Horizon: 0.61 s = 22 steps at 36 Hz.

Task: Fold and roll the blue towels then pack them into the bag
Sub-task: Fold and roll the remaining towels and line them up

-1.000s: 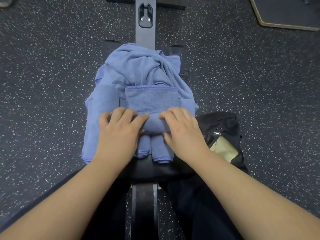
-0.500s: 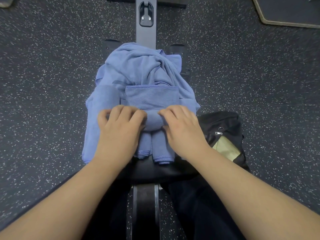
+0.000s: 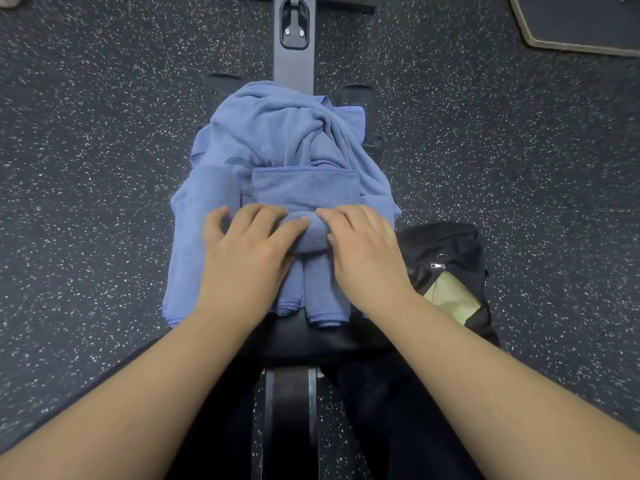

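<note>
Since the earlier frames, both hands have advanced the roll (image 3: pixel 311 233) a short way toward the far side, and less flat strip (image 3: pixel 304 188) lies exposed beyond it. The left hand (image 3: pixel 249 251) and right hand (image 3: pixel 363 251) press palm-down on the roll, fingers curved over its top and close together at the centre; the fingertips hook its far edge.

The roll is a thick cylinder of blue terry cloth lying crosswise. The unrolled strip beyond it is flat and rectangular, with a stitched hem at its far edge. Two narrow folded ends (image 3: pixel 311 299) with stitched hems project toward the near side between the wrists.

A crumpled towel (image 3: pixel 294 133), same blue, lies in loose folds at the far side of the strip. A folded towel (image 3: pixel 194 244) lies flat at the left, partly under the left hand.

All towels rest on a black padded bench (image 3: pixel 311 337) mounted on a grey metal rail (image 3: pixel 293 64) running near to far. A black fabric bag (image 3: pixel 446 247) stands just right of the bench, zipper open, with a pale yellow-green lining showing.

The floor (image 3: pixel 104 168) is dark rubber with white speckles. A dark mat (image 3: pixel 581 22) with a pale edge lies at the far right.
</note>
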Each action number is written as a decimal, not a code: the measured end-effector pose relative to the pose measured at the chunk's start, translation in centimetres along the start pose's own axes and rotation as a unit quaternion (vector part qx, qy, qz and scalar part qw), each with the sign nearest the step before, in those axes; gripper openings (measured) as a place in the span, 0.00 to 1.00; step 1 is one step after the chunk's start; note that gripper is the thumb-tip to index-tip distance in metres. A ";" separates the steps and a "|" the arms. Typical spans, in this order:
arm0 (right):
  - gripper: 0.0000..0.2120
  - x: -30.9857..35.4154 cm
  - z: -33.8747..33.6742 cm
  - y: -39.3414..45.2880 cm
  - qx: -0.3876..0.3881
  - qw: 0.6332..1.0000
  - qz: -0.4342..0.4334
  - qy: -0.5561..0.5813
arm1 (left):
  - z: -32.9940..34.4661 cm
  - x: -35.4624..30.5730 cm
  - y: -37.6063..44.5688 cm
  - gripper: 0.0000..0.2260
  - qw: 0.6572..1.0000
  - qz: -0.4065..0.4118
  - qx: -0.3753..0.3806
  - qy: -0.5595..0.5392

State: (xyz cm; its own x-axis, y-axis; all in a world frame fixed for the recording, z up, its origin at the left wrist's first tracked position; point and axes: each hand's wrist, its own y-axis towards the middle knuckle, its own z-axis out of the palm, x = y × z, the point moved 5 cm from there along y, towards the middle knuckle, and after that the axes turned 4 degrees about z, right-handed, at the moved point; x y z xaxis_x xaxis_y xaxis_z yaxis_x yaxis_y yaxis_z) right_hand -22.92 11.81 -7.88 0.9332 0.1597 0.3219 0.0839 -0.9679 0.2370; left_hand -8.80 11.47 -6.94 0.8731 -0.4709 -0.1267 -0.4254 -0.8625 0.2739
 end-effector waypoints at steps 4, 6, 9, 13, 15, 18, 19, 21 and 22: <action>0.16 0.1 -0.3 0.0 0.018 0.999 0.000 0.030 | 0.1 0.1 0.3 0.14 1.000 0.000 -0.012 0.007; 0.16 0.2 -0.3 -0.1 0.014 0.999 -0.014 0.038 | 0.2 0.3 0.4 0.15 1.000 0.004 -0.007 -0.004; 0.23 0.1 0.1 -0.2 0.007 0.999 -0.027 0.028 | 0.1 0.5 0.5 0.16 1.000 0.010 0.007 -0.024; 0.21 -0.1 -0.2 0.0 -0.011 0.999 -0.016 0.044 | -0.3 0.3 0.5 0.15 0.999 0.024 0.002 -0.034; 0.21 -0.1 -0.6 -0.1 -0.011 0.999 -0.025 0.045 | -0.5 0.2 0.3 0.14 0.999 0.034 -0.001 -0.038; 0.20 0.1 -1.1 -0.7 0.000 0.999 -0.039 0.030 | -0.8 0.1 -0.2 0.15 0.998 0.046 0.002 -0.046; 0.19 0.1 -1.2 -1.0 0.006 0.999 -0.039 0.028 | -0.8 0.1 -0.4 0.15 0.998 0.049 0.006 -0.049; 0.20 0.4 -1.6 -1.5 0.022 0.999 -0.037 0.024 | -1.0 -0.1 -0.9 0.15 0.997 0.053 0.017 -0.054; 0.20 0.5 -1.8 -1.7 0.031 0.999 -0.038 0.022 | -1.2 -0.2 -1.1 0.15 0.997 0.054 0.023 -0.057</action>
State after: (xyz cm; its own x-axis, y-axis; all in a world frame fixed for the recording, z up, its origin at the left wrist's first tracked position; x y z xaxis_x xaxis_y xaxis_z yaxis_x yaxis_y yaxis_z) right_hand -23.23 13.84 -6.51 0.9076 0.2397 0.3448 0.1761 -0.9627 0.2056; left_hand -8.21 12.75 -6.10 0.7905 -0.5763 -0.2071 -0.5277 -0.8126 0.2473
